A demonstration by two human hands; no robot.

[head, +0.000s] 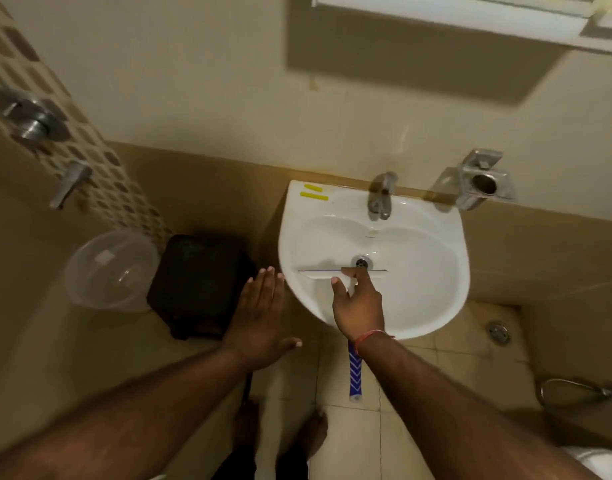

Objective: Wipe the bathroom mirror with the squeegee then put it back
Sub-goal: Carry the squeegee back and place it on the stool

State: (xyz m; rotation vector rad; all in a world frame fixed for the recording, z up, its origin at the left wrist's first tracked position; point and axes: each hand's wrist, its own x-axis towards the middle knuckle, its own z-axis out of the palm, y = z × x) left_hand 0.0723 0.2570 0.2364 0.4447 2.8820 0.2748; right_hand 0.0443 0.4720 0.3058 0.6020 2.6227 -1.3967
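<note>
**A:** Left of your flat left hand (259, 317), what sits beyond the fingertips?

**B:** A clear plastic bucket (112, 270), round and thin-walled, then a black boxy bin (197, 284) with a rough, woven-looking face just off your fingertips. That hand holds nothing; the fingers are straight and close together, palm down, beside the basin's rim.

**A:** And under the right hand (358, 303)?

**B:** The squeegee (353, 370). Your thumb and forefinger pinch its white neck, the other fingers curled loosely around it. The thin blade (318, 270) runs crosswise just past your fingertips, lying over the bowl of the white sink (436, 306) close to the drain (361, 262). The blue, chevron-patterned handle trails back under your wrist and hangs out past the sink's front edge.

**A:** How should I take it up?

**B:** I'd shift the grip down onto the patterned handle; it looks rubbery, while the neck is smooth plastic and a pinch there may let the blade twist. Lift it level so the edge doesn't drag the glazed porcelain.

**A:** The mirror?

**B:** Only a pale framed edge (471, 15) shows far above your fingers, past the steel tap (380, 197); whether it is the mirror I can't tell. Right of the tap is a metal wall holder (484, 183).
</note>
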